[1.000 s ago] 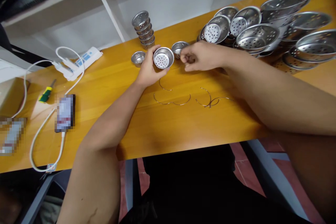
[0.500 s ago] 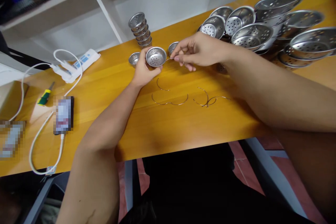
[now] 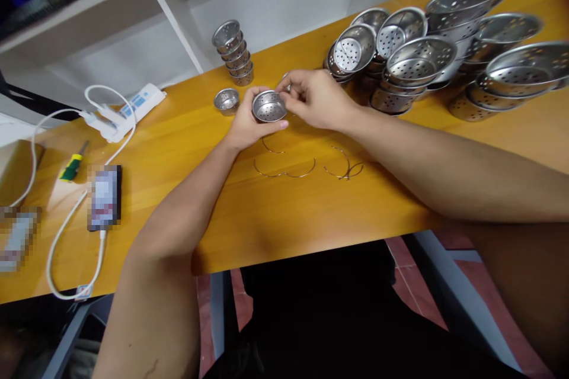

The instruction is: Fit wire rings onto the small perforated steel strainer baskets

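Note:
My left hand (image 3: 247,121) is wrapped round a small perforated metal cup (image 3: 269,108), tilted so its holed inside faces me. At the cup's right rim my right hand (image 3: 311,95) has thumb and fingers pinched together. The thin wire seen between them a moment ago is hidden by the fingers now. Several curved wires (image 3: 302,175) lie on the table in front of the hands. Just left of the held cup stands another small perforated cup (image 3: 227,102). A further cup is mostly covered by my right hand.
Behind rises a stack of small cups (image 3: 235,50). Larger perforated metal cups (image 3: 418,62) stand in stacks at the right. On the left lie a power strip (image 3: 137,108), a screwdriver (image 3: 71,167) and a phone (image 3: 104,196) with a white cable.
My right hand has moved left and closed in on the cup's rim with the wire. The cup in my left hand has shifted slightly right and tipped. The view has shifted a little.

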Demonstrator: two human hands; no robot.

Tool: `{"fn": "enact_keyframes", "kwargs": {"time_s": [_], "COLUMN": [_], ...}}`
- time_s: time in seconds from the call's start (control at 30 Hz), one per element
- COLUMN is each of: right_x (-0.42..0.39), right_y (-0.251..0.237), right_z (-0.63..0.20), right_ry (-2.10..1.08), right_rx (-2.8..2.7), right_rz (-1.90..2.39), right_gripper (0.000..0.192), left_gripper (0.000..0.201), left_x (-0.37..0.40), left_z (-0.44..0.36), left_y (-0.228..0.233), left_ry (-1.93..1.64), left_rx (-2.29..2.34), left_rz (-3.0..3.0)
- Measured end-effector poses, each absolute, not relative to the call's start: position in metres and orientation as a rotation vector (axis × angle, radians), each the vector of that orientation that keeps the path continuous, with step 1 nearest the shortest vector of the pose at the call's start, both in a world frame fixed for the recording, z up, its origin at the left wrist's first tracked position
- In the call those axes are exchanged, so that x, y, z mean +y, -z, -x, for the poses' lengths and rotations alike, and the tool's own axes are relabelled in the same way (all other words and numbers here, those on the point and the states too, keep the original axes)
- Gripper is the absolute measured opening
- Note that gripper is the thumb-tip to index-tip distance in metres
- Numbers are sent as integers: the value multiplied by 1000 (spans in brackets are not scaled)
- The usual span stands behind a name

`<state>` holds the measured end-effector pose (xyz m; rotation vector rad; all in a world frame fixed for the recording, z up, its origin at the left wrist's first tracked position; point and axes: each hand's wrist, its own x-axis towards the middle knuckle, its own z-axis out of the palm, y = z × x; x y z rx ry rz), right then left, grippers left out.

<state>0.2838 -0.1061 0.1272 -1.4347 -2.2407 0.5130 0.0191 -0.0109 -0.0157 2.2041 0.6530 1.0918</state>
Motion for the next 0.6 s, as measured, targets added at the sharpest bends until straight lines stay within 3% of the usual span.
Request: {"fn": "enact_keyframes", "kwargs": {"time_s": [0.23,0.6], "right_x": [-112,-109], "right_y": [-140,-138], "right_z": [-286,-290], "right_ry": [-433,-401], "right_rx": [-2253,-2223], "right_rz": [1496,1520], "right_gripper": [52,49], "left_gripper": [107,111], "left_x": [-11,-2], "left_z": [-18,-13], "left_y": [5,19], "left_ry": [-1079,-1066], "left_rx": [629,642], "left_rz": [-2274,-2290]}}
